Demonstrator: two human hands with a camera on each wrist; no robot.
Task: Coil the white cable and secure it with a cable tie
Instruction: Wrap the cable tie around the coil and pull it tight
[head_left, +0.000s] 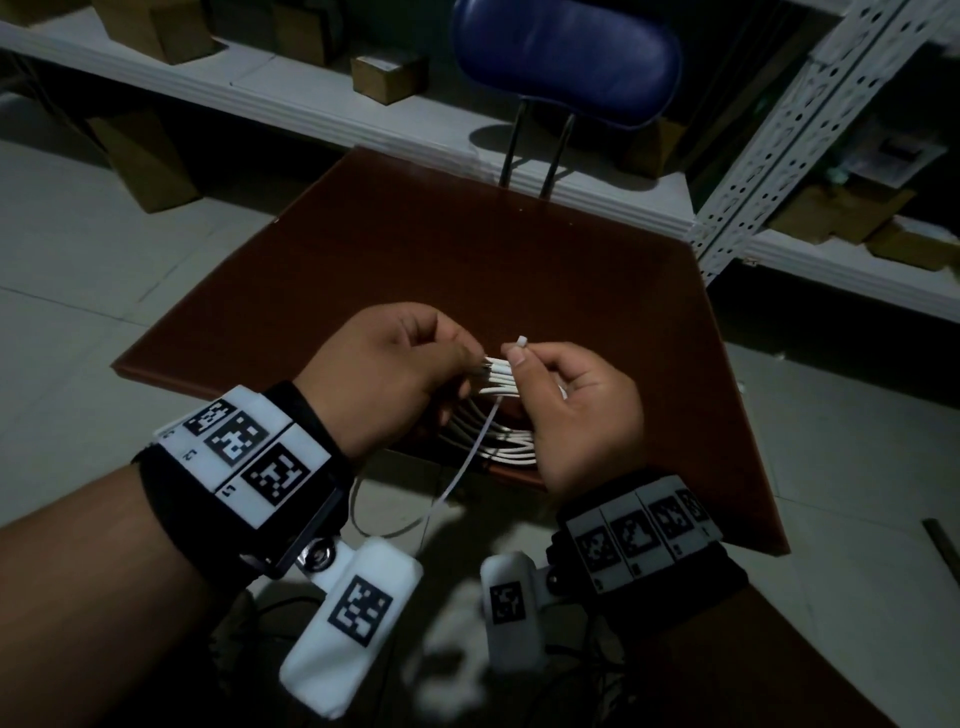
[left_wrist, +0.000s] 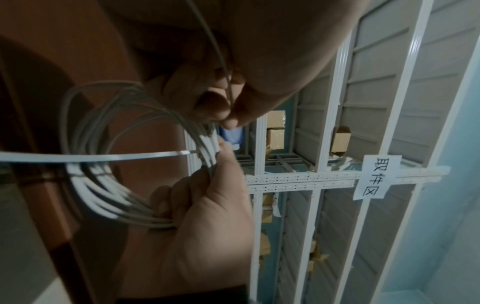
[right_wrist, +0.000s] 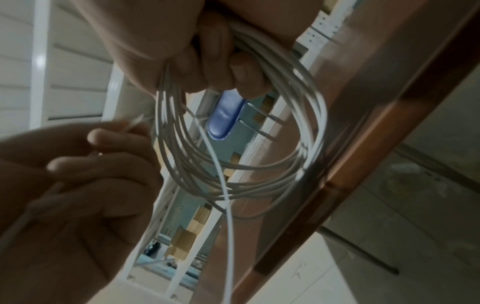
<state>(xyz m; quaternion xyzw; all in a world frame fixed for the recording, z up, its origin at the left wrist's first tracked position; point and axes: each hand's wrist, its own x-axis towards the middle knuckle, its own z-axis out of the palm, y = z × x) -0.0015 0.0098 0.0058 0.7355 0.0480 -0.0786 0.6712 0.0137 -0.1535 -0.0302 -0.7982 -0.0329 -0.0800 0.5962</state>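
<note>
Both hands are held over the near edge of the brown table (head_left: 519, 270), close together, w/ the white cable (head_left: 511, 447) between them. The cable is already in a coil of many loops. The right hand (head_left: 582, 410) grips the coil: its fingers are curled around the bundle of loops, and the thumb presses on the top of the bundle, where the strands lie side by side. In the right wrist view the coil (right_wrist: 233, 144) hangs from this hand as a round ring, not touching the table.

The left hand (head_left: 384, 374) is closed in a narrow pinch. It holds the thin flat cable tie (head_left: 467, 467) betw. thumb and fingertips, just beside the bundle. The tie's long tail goes down and toward the person, past the table edge. In the left wrist view the tie (left_wrist: 103, 157) runs as a flat strip across the coil up to the bundle. A small white piece (head_left: 521, 341) stands up just above the right thumb; I cannot tell if it is the tie's head or a plug of the cable.

Behind the table are a blue chair (head_left: 566, 57) and white metal shelves (head_left: 779, 156) w/ cardboard boxes (head_left: 387, 78)
</note>
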